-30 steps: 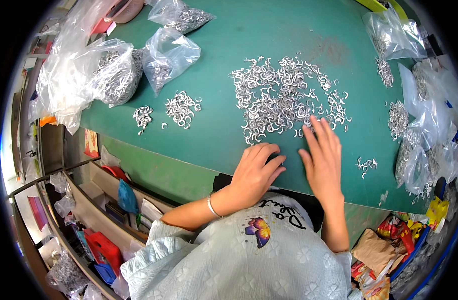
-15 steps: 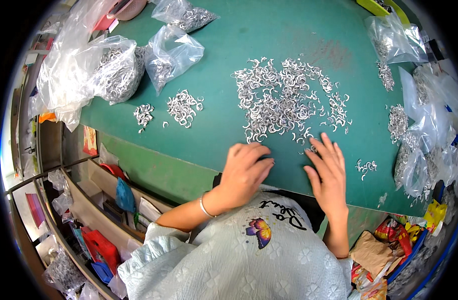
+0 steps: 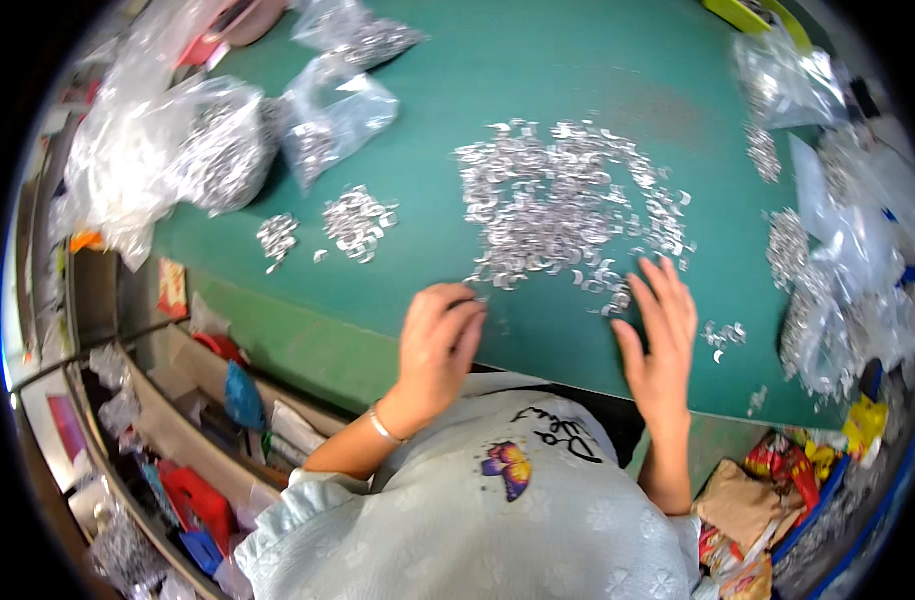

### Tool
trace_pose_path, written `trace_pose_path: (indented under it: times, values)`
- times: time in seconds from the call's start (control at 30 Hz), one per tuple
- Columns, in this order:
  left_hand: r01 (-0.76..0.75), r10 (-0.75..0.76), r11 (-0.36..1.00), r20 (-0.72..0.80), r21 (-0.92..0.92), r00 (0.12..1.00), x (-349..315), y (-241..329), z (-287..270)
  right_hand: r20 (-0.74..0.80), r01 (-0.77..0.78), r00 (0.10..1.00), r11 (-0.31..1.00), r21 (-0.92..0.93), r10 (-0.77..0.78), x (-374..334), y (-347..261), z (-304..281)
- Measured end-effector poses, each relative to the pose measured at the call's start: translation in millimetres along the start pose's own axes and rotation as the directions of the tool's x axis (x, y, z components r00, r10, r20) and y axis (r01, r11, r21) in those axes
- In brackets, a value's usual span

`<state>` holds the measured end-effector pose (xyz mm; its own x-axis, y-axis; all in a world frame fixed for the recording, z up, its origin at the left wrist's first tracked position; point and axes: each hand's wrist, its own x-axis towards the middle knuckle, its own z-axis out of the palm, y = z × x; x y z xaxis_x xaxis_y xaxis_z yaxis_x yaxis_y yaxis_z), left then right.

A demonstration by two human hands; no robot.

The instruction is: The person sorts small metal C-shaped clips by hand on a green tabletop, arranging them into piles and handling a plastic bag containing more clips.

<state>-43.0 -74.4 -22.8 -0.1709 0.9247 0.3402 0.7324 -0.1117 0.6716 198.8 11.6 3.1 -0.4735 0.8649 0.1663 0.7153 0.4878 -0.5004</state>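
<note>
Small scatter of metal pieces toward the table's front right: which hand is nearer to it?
Right. The right hand is just left of the scatter; the left hand is much farther left, near the big pile's front-left edge.

Green tabletop (image 3: pixel 438 95): silvery crescent pieces (image 3: pixel 543 225) in piles; clear plastic bags (image 3: pixel 353 105).

Dark, handwriting-style lettering (image 3: pixel 563 436) runs in slanted lines across the pale shirt (image 3: pixel 418 510) front.

Sm. silvery crescent pcs (image 3: pixel 543 212), jumbled, loose, spread wide on green tabletop (image 3: pixel 458 80), some strays nr R edge
</note>
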Motion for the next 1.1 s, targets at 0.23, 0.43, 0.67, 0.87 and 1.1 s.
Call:
trace_pose_path:
  times: [0.23, 0.43, 0.67, 0.87, 1.1]
  values:
    - [-0.104, 0.105, 0.995, 0.058, -0.007, 0.993, 9, 1, -3, 0.117, 0.259, 0.956, 0.961, 0.100, -0.270, 31, -37, 24]
    - [-0.109, 0.099, 0.991, 0.126, 0.072, 0.987, 0, 1, -2, 0.026, 0.269, 0.961, 0.955, 0.123, -0.274, 27, -39, 34]
    - [-0.181, 0.143, 0.973, 0.247, 0.141, 0.958, -4, 0, -13, -0.109, 0.318, 0.948, 0.915, 0.246, -0.300, 27, -41, 42]
    - [-0.197, 0.189, 0.980, 0.224, 0.014, 0.956, -7, -4, -12, -0.222, 0.323, 0.938, 0.900, 0.293, -0.264, 31, -38, 43]
    - [-0.238, 0.233, 0.971, 0.169, 0.012, 0.958, -8, -9, -8, -0.263, 0.344, 0.928, 0.878, 0.332, -0.264, 40, -41, 44]
